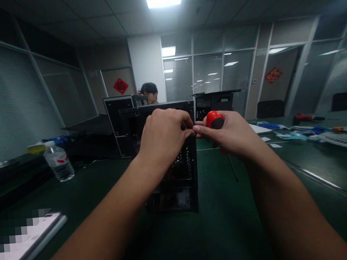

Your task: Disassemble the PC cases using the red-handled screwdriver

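A black computer case [193, 196] stands upright on the green table in front of me, its open, perforated inside partly hidden by my left hand. My left hand [165, 131] is closed in a pinch at the case's upper right edge; whatever lies between its fingertips is too small to make out. In my right hand [234, 133] is a screwdriver [215, 120] with a red and black handle, its shaft pointing down beside the case. The right thumb and index fingertips meet the left fingertips at that same edge.
Two more black cases [114, 126] [215, 105] stand behind, with a person [150, 93] beyond them. At left are a water bottle [59, 161] and a phone-like device [27, 247]. A keyboard [343, 138] and a red-black tool [307, 118] lie at right.
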`<action>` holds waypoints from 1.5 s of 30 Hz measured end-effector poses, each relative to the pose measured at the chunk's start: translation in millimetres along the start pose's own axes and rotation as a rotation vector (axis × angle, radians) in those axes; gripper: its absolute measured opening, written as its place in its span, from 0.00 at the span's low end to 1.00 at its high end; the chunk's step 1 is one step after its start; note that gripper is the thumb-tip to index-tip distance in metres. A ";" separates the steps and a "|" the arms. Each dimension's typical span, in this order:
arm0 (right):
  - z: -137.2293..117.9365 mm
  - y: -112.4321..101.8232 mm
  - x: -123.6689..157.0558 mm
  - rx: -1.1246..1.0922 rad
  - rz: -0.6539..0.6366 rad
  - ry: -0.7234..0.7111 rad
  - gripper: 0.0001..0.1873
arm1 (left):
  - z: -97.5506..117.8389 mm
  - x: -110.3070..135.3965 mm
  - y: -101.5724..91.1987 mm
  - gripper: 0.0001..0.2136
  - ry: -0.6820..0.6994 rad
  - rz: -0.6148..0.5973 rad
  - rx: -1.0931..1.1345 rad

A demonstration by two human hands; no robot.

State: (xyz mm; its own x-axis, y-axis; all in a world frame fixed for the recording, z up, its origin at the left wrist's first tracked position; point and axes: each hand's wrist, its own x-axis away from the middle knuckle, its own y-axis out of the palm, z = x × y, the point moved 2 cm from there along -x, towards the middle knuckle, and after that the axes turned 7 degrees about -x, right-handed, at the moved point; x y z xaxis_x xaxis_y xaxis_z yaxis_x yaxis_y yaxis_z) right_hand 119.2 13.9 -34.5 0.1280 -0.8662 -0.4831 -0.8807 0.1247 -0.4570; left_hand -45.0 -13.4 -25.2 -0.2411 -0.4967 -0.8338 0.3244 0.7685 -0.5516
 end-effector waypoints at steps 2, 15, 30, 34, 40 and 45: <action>0.1 0.3 -0.4 0.005 0.011 0.011 0.16 | -0.7 3.4 3.0 0.04 -0.035 0.019 0.051; 6.1 3.6 -3.2 -0.064 -0.008 0.034 0.17 | 5.7 16.8 12.1 0.04 -0.293 0.061 0.211; 6.3 -2.3 -3.8 -0.070 -0.017 0.034 0.18 | -10.5 19.3 22.5 0.05 -0.093 0.144 0.515; 10.4 -2.1 -6.0 -0.060 -0.035 0.010 0.22 | -10.1 19.7 21.6 0.05 -0.105 0.152 0.478; 2.9 -6.3 0.5 0.008 -0.045 0.030 0.27 | -7.5 18.7 20.9 0.04 -0.173 0.135 0.441; -17.6 -16.2 22.1 0.081 0.428 -0.245 0.23 | -6.7 17.6 19.5 0.04 -0.209 0.127 0.436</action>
State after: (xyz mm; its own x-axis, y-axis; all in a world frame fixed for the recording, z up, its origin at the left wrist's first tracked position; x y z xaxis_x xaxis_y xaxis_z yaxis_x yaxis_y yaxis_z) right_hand 128.2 -15.7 -24.6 -0.1246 -0.5910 -0.7970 -0.8406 0.4896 -0.2317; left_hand -49.0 -4.4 -50.4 -0.0013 -0.5144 -0.8575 0.7020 0.6103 -0.3672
